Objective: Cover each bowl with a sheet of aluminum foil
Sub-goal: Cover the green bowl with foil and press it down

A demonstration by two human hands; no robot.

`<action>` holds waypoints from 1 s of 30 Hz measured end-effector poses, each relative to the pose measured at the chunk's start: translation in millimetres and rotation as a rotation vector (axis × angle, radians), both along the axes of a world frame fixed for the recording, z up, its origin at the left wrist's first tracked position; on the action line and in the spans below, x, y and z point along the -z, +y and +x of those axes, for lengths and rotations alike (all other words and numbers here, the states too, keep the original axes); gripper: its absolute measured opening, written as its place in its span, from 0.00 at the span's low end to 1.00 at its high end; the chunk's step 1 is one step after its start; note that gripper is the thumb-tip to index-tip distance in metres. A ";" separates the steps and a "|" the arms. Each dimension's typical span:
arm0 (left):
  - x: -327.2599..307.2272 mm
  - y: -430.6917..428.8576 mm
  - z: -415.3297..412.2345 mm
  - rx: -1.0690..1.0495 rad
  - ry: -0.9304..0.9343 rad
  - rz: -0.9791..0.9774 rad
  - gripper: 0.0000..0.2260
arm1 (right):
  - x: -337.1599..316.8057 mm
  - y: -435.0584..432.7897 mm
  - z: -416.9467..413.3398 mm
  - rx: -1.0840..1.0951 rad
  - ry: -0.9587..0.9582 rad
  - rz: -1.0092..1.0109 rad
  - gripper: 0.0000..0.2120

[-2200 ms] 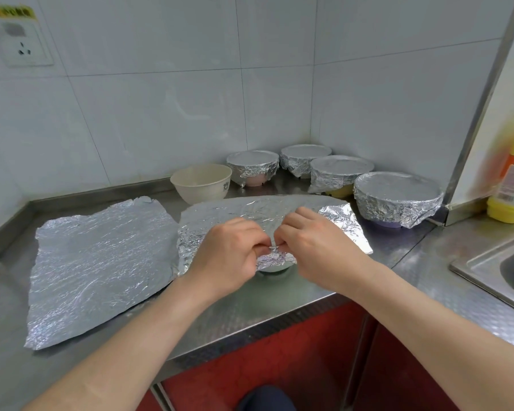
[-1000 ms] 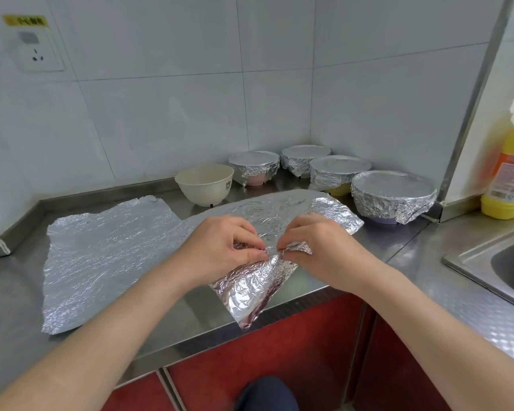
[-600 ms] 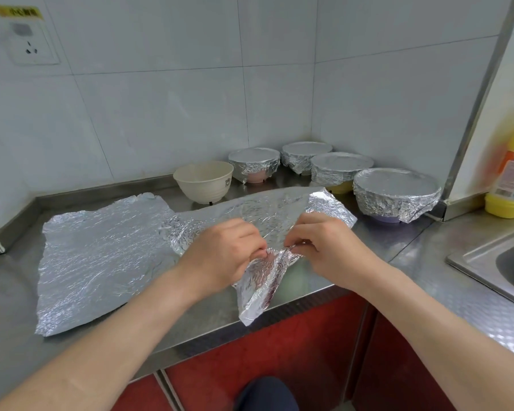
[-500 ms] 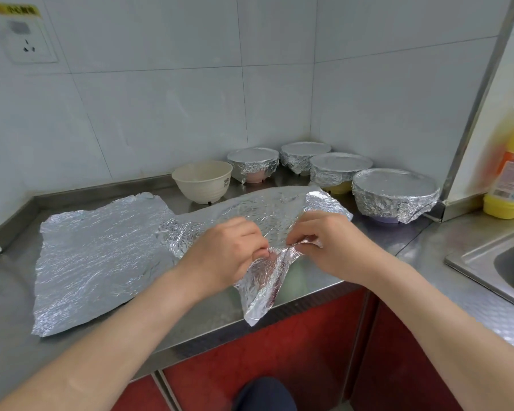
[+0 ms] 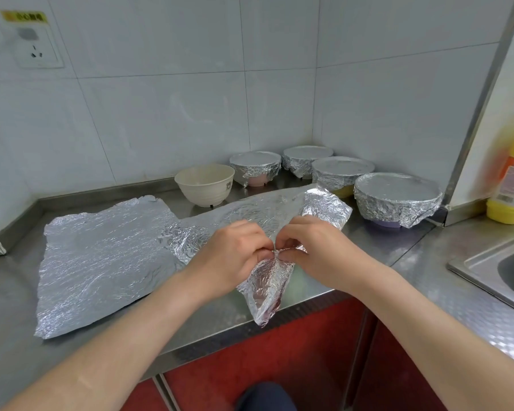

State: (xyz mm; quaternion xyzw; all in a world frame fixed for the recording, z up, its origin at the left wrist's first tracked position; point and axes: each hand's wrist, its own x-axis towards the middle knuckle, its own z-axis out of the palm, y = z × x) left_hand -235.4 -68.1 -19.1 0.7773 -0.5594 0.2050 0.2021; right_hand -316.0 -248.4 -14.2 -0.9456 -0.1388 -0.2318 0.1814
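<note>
Yellow bottle [image 5: 509,203] stands near the sink [image 5: 481,269].

Left hand [image 5: 235,256], right hand [image 5: 318,250]: bare, nails short. Forearms [image 5: 131,330] unsleeved to frame edge. Dark blue trouser leg [image 5: 264,396] below.

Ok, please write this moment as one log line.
left hand: pinches folded foil sheet | right hand: pinches it too | cream bowl: uncovered

white tiled corner walls [image 5: 166,114], steel counter [image 5: 9,298], red cabinet fronts [image 5: 294,351]
</note>
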 end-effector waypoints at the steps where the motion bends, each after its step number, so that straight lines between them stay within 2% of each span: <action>1: 0.3 -0.5 -0.3 -0.001 0.003 0.000 0.13 | 0.3 0.0 1.0 -0.004 -0.005 -0.020 0.04; 6: 2.2 -2.0 -1.2 -0.005 0.018 -0.036 0.13 | 4.9 -3.9 6.3 -0.030 -0.070 -0.091 0.04; 10: -1.1 -2.4 -6.1 -0.013 0.136 -0.070 0.10 | 4.1 -8.2 6.3 -0.058 -0.050 -0.105 0.04; 15: -10.1 11.5 -8.5 -0.074 0.268 -0.123 0.05 | -13.4 -30.0 -8.0 -0.011 0.059 -0.003 0.05; 19: -10.9 11.9 -10.0 -0.087 0.331 -0.160 0.04 | -17.1 -23.8 -15.8 -0.013 0.030 0.062 0.03; 22: -8.2 7.8 -11.4 -0.079 0.347 -0.172 0.04 | -6.6 -6.1 -13.0 -0.042 0.028 0.019 0.05; 24: -5.8 7.7 -10.1 -0.073 0.287 -0.156 0.05 | 0.9 -0.9 -8.6 -0.024 -0.019 -0.011 0.05; 30: -0.4 4.8 -4.1 -0.030 -0.082 -0.011 0.11 | 8.3 0.1 0.0 0.011 -0.106 -0.034 0.05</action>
